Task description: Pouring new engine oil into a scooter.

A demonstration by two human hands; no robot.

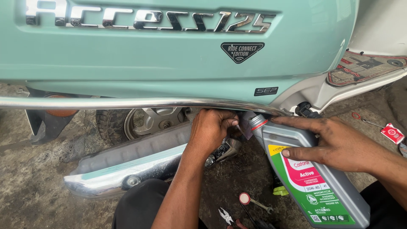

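Note:
A grey oil bottle [326,186] with a green, red and white label is tilted, its neck pointing up-left under the mint-green scooter body [169,46]. My right hand [335,142] lies across the bottle's upper side and grips it. My left hand [212,129] reaches in below the chrome guard rail [127,102], fingers curled at the bottle's mouth beside the engine; whatever it pinches is hidden. The filler opening is out of sight behind my fingers.
A chrome and black exhaust muffler [127,165] runs low at the left, the rear wheel [140,121] behind it. On the concrete floor lie pliers [226,216], a small wrench [254,202], a red packet [392,133]. The scooter's footboard [364,68] is at upper right.

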